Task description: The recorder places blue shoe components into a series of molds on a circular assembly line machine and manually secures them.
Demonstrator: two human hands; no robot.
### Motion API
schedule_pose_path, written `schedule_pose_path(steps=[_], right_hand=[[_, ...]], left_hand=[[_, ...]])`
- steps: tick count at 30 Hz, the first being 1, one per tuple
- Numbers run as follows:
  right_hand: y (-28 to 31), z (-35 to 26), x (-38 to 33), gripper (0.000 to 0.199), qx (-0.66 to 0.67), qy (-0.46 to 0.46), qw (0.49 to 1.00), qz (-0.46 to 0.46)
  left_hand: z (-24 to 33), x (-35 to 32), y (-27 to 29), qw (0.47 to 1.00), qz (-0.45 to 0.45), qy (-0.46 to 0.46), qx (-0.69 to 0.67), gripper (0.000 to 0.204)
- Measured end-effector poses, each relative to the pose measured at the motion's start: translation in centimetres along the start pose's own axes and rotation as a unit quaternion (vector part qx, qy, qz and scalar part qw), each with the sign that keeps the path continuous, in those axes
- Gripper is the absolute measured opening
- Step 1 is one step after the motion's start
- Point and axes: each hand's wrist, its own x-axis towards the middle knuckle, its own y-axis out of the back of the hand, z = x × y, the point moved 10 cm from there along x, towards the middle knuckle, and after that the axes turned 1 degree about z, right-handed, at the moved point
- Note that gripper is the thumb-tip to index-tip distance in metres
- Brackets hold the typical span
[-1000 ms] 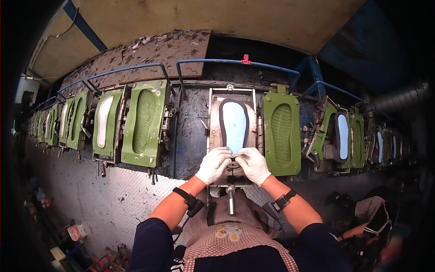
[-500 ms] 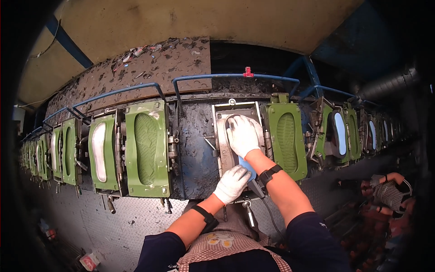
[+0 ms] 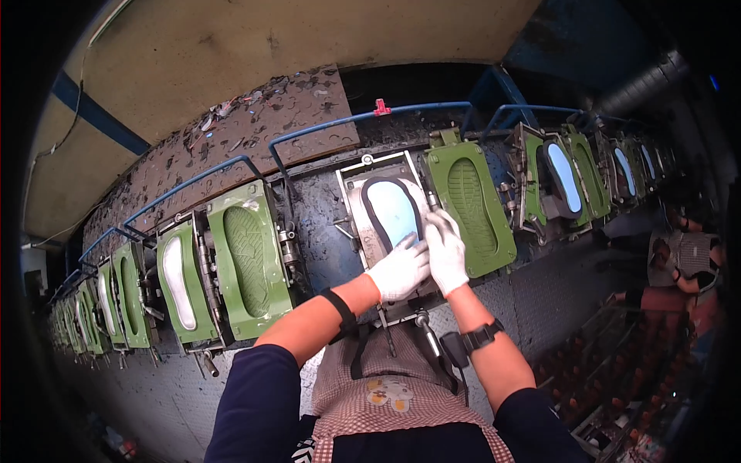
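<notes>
Sole (image 3: 392, 207): smooth blue, black-rimmed. Gloved left hand (image 3: 400, 270) at lower end, right hand (image 3: 448, 253) beside; can't tell either grip. Mould (image 3: 469, 207): green, ribbed.

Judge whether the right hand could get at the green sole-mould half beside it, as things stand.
Probably yes: the right hand is by the left edge of the green sole-mould half, with nothing visible in between; the left hand is farther off, by the blue-faced sole.

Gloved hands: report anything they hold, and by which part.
Cannot be told: the left hand covers the near end of the blue insole, the right hand alongside.
</notes>
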Motion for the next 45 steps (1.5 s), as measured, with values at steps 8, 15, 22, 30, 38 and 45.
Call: schedule_pose_path(steps=[8, 15, 22, 30, 38, 45], right_hand=[[-2.6, 9.6, -26.7, 0.023, 0.392, -0.565, 0.659, -0.305], [1.6, 5.3, -14.6, 0.018, -0.320, 0.075, 0.843, -0.426], [1.9, 4.0, -12.6, 0.010, -0.263, 0.224, 0.802, -0.487], [4.0, 3.3, -12.1, 0.039, -0.096, 0.111, 0.881, -0.449], [0.0, 4.7, -1.4, 0.037, -0.051, 0.071, 0.953, -0.291], [-2.7, 4.0, -0.7, 0.035, -0.158, 0.101, 0.928, -0.320]], left_hand=[[-1.1, 2.1, -1.8, 0.986, -0.155, 0.004, -0.056, 0.071], [-1.6, 1.7, -1.5, 0.982, -0.175, 0.035, -0.062, 0.087], [-17.0, -9.4, 5.2, 0.769, 0.337, 0.499, -0.214, 0.061], [-13.9, -24.0, -9.9, 0.310, 0.488, 0.591, -0.562, 0.081], [0.7, -23.9, -3.8, 0.605, 0.393, 0.671, -0.170, 0.024], [3.2, -2.5, 2.9, 0.902, 0.191, 0.386, 0.022, 0.047]])
